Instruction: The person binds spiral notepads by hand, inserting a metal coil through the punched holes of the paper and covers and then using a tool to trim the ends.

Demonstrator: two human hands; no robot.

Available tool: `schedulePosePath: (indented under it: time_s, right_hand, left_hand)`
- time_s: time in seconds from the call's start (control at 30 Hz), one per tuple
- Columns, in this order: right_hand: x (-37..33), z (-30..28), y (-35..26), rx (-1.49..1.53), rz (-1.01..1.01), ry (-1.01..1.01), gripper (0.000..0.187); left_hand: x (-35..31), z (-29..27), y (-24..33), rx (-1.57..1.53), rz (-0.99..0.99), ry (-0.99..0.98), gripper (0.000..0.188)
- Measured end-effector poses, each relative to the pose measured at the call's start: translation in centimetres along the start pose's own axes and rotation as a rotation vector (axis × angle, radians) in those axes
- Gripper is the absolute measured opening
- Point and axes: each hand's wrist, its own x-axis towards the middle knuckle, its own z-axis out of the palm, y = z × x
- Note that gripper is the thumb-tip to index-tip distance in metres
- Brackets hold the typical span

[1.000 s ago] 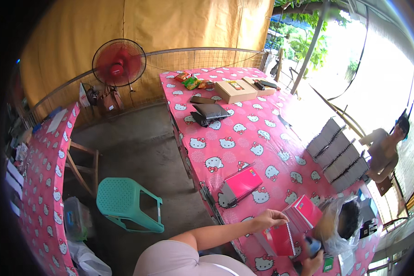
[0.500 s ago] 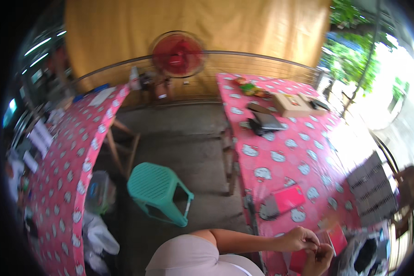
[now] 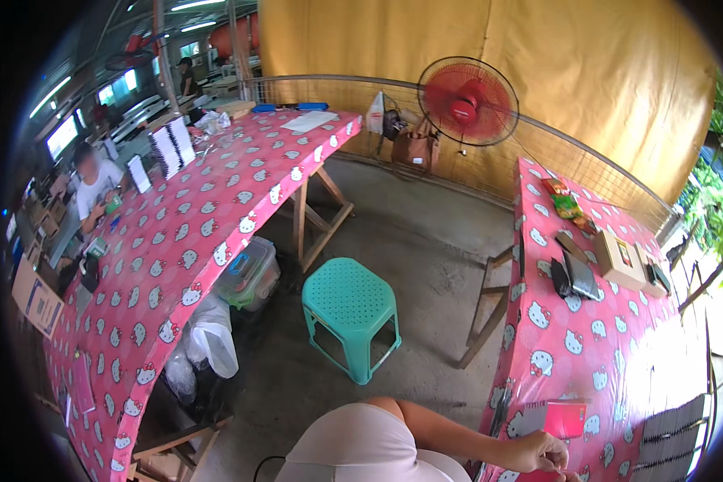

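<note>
My left hand [image 3: 538,451] is over the right-hand table near the bottom edge of the view, its thumb and fingers pinched together. Whatever sits between those fingers is too small to make out. Of my right hand [image 3: 569,476] only a bit of finger shows, close to the left fingertips; the rest is cut off by the frame. Just beyond my left hand lies a flat red booklet-like item [image 3: 566,419] with a grey part at its left side. Another red surface shows partly under my hands.
Two tables wear pink patterned covers, the left one [image 3: 209,209] and the right one [image 3: 538,345]. Between them stands a green plastic stool [image 3: 350,296]. Dark stacked pieces [image 3: 673,438], a cardboard box [image 3: 618,261] and a black pouch [image 3: 580,277] rest rightward. A person [image 3: 96,189] sits beyond the left table.
The view has swung left, bringing more of the left table and the seated person in. My hands now appear lower, and the right one has mostly dropped out of the frame.
</note>
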Motion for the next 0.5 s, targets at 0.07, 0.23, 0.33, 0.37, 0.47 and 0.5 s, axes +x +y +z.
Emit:
schedulePosePath:
  time_s: [0.07, 0.23, 0.33, 0.37, 0.47, 0.5]
  right_hand:
    - [0.5, 0.4, -1.1, -0.049, -0.076, -0.029, 0.012]
    - [1.4, 0.5, -0.8, -0.191, -0.231, -0.065, 0.009]
    - [2.3, 0.4, 1.1, -0.32, -0.263, -0.107, 0.012]
    - [2.5, 1.1, -0.6, -0.321, -0.11, -0.147, 0.008]
    - [3.4, 2.0, -2.3, -0.257, -0.018, -0.225, 0.008]
    - [3.5, 2.0, -2.2, -0.195, 0.015, -0.246, 0.008]
  left_hand:
    - [0.1, -0.2, -2.8, 0.049, 0.115, 0.031, 0.027]
    - [0.1, -0.6, -1.3, -0.006, 0.041, 0.014, 0.01]
    - [-0.2, -0.9, -0.4, 0.015, 0.056, 0.044, 0.011]
    - [-0.5, -1.4, -0.2, 0.005, 0.004, 0.071, 0.011]
    - [-1.0, -2.0, -0.2, -0.13, -0.147, 0.105, 0.015]
    - [-1.0, -2.3, -0.7, -0.113, -0.137, 0.11, 0.019]
